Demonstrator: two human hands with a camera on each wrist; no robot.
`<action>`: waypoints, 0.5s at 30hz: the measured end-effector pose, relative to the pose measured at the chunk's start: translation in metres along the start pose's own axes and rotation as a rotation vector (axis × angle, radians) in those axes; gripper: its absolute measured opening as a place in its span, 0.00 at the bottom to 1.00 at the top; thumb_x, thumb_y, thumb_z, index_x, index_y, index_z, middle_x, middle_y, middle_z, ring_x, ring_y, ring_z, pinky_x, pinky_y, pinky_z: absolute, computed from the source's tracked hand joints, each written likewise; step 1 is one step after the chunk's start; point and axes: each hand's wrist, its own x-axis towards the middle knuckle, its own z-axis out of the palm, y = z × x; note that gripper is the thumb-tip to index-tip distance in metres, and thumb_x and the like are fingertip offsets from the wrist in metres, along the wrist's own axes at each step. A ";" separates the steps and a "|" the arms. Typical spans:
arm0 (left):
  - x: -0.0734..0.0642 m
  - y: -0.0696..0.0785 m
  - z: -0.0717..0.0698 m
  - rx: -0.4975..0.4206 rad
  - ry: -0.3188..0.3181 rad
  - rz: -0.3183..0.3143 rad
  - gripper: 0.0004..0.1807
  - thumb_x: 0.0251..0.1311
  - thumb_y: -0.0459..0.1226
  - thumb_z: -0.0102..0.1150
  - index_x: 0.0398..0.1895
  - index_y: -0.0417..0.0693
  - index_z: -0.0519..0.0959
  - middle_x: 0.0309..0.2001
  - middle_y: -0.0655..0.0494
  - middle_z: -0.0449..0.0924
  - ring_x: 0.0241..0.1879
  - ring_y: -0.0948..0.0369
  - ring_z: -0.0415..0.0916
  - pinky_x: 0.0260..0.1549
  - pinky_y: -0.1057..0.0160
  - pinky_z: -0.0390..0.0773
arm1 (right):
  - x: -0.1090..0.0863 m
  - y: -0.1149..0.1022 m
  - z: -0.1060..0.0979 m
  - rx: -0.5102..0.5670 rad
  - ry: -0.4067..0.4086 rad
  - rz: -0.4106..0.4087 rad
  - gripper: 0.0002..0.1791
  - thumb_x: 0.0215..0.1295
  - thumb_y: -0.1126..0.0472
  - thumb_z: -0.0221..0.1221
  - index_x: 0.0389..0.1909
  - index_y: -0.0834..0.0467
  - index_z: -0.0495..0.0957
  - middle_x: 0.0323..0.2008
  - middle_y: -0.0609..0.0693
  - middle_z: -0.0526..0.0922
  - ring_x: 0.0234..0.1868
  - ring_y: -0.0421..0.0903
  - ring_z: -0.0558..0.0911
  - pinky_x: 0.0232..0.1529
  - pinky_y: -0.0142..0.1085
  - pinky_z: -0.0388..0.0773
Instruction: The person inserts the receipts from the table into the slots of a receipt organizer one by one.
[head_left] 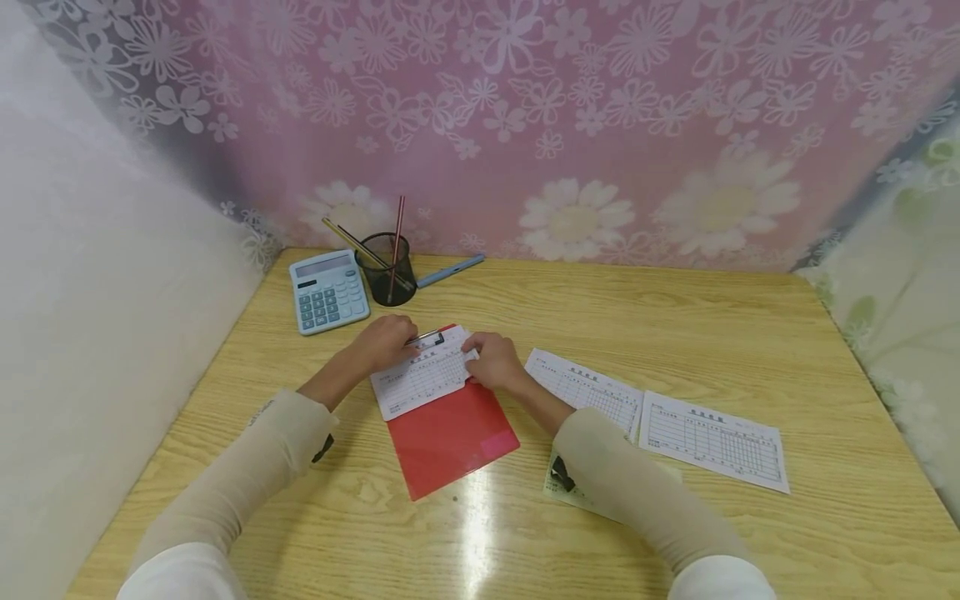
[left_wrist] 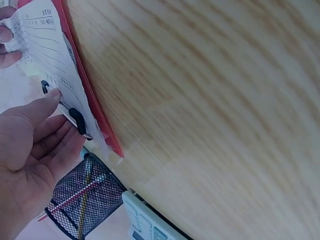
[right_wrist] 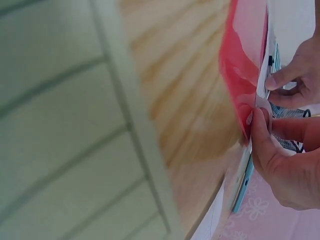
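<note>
A red clipboard (head_left: 453, 446) lies at a slant on the table, with white printed forms (head_left: 420, 383) over its upper half. At its top, my left hand (head_left: 388, 342) pinches the metal clip (left_wrist: 75, 120), thumb on the near side and fingers behind. My right hand (head_left: 495, 360) pinches the right edge of the forms between thumb and fingers, close to the clip. The paper bends a little there in the right wrist view. Whether the clip's jaw bears on the paper cannot be made out.
Two white forms (head_left: 712, 437) lie right of the clipboard, with a pale green sheet (head_left: 577, 493) partly under the right forearm. Behind the left hand stand a light blue calculator (head_left: 330, 292) and a black mesh pen cup (head_left: 390, 279) holding pencils. A blue pen (head_left: 450, 271) lies beside the cup.
</note>
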 end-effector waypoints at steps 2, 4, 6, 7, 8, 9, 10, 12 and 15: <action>0.000 0.000 0.000 0.005 -0.009 0.006 0.08 0.56 0.36 0.65 0.23 0.42 0.78 0.26 0.50 0.78 0.26 0.58 0.71 0.31 0.58 0.72 | -0.001 -0.001 0.002 -0.001 0.006 0.009 0.13 0.59 0.69 0.56 0.45 0.62 0.79 0.34 0.58 0.78 0.21 0.42 0.83 0.23 0.29 0.77; 0.001 -0.001 -0.001 0.009 -0.018 0.015 0.08 0.57 0.35 0.63 0.24 0.42 0.79 0.26 0.50 0.78 0.27 0.58 0.72 0.32 0.57 0.73 | -0.002 -0.003 0.003 -0.013 0.004 0.011 0.13 0.59 0.69 0.56 0.46 0.61 0.79 0.36 0.59 0.78 0.22 0.41 0.82 0.23 0.28 0.76; 0.002 -0.002 -0.001 0.009 -0.023 0.021 0.07 0.59 0.34 0.61 0.24 0.42 0.79 0.26 0.50 0.78 0.27 0.58 0.73 0.32 0.57 0.74 | -0.003 -0.004 0.003 -0.031 0.001 0.006 0.13 0.60 0.69 0.56 0.46 0.61 0.78 0.37 0.58 0.78 0.23 0.40 0.80 0.23 0.28 0.75; 0.002 -0.003 -0.001 0.009 -0.023 0.024 0.08 0.59 0.34 0.60 0.24 0.42 0.79 0.26 0.50 0.78 0.27 0.58 0.73 0.33 0.57 0.74 | -0.003 -0.005 0.003 -0.041 0.000 0.002 0.13 0.60 0.69 0.56 0.46 0.61 0.78 0.38 0.57 0.78 0.24 0.40 0.80 0.24 0.28 0.74; 0.003 -0.003 -0.001 0.005 -0.023 0.025 0.08 0.60 0.34 0.60 0.24 0.42 0.79 0.26 0.50 0.78 0.28 0.58 0.73 0.32 0.57 0.74 | -0.003 -0.006 0.003 -0.050 -0.001 -0.002 0.13 0.61 0.69 0.56 0.47 0.61 0.78 0.38 0.57 0.79 0.24 0.40 0.79 0.24 0.28 0.74; 0.003 -0.004 -0.001 0.001 -0.022 0.028 0.08 0.60 0.34 0.59 0.24 0.42 0.80 0.26 0.50 0.78 0.28 0.58 0.74 0.32 0.57 0.75 | -0.004 -0.006 0.003 -0.059 -0.001 -0.009 0.13 0.61 0.69 0.56 0.47 0.61 0.78 0.37 0.57 0.79 0.24 0.40 0.79 0.24 0.28 0.73; 0.003 -0.004 -0.001 -0.004 -0.023 0.028 0.08 0.60 0.34 0.59 0.24 0.42 0.80 0.26 0.50 0.79 0.28 0.58 0.74 0.33 0.57 0.75 | -0.004 -0.007 0.002 -0.061 -0.001 -0.013 0.13 0.61 0.69 0.56 0.47 0.61 0.78 0.37 0.57 0.80 0.24 0.40 0.79 0.23 0.28 0.73; 0.003 -0.004 -0.002 -0.019 -0.029 0.023 0.07 0.60 0.34 0.59 0.26 0.41 0.81 0.27 0.50 0.79 0.28 0.58 0.75 0.33 0.57 0.75 | -0.004 -0.007 0.002 -0.065 0.000 -0.023 0.13 0.62 0.69 0.56 0.48 0.62 0.77 0.38 0.58 0.80 0.23 0.39 0.80 0.23 0.27 0.73; 0.003 -0.003 -0.002 -0.036 -0.045 0.014 0.06 0.60 0.34 0.60 0.28 0.41 0.81 0.28 0.50 0.80 0.29 0.58 0.74 0.34 0.57 0.75 | -0.004 -0.007 0.003 -0.069 0.001 -0.033 0.13 0.62 0.69 0.55 0.48 0.62 0.77 0.41 0.59 0.81 0.22 0.40 0.81 0.22 0.27 0.73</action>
